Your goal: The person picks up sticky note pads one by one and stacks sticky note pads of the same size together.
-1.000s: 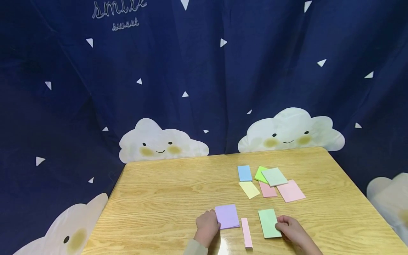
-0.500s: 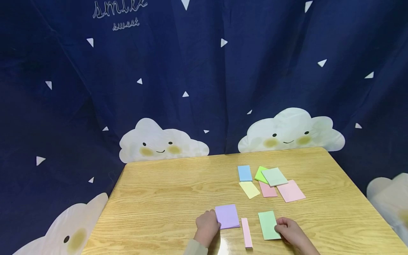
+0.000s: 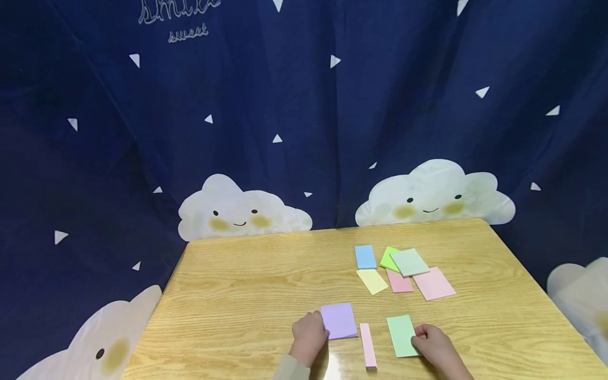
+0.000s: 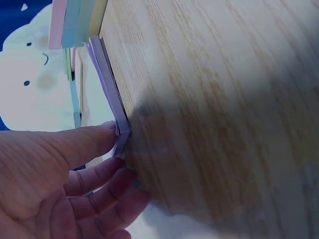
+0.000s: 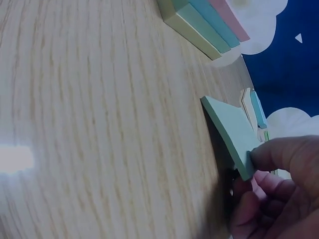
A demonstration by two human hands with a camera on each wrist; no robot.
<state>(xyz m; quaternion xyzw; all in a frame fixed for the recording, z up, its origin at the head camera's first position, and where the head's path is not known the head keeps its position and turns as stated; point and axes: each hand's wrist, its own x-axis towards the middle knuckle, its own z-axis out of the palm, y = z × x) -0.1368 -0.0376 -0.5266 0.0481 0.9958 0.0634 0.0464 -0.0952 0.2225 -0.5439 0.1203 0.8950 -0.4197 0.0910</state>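
Note:
My left hand (image 3: 310,338) pinches the near-left corner of a purple sticky-note pad (image 3: 339,321). In the left wrist view the thumb lies on top of this pad (image 4: 105,79) at its corner, fingers below. With thumb and fingers, my right hand (image 3: 434,345) pinches the right edge of a pale green sticky-note pad (image 3: 401,336). The right wrist view shows the green pad (image 5: 232,132) tilted, its held edge raised off the table. Between the two pads stands a narrow block of sticky notes (image 3: 368,345), pink on top, with blue, green and yellow layers (image 4: 77,22) below.
Farther back on the wooden table (image 3: 247,295) lie a blue pad (image 3: 365,257), a pale yellow pad (image 3: 372,281), a bright green pad (image 3: 388,258), a dark pink pad (image 3: 399,282) and a light pink pad (image 3: 434,284). A grey-green pad (image 3: 409,262) overlaps some of them.
My right hand has drawn the pale green pad slightly nearer to me. The left hand and the purple pad have stayed in place.

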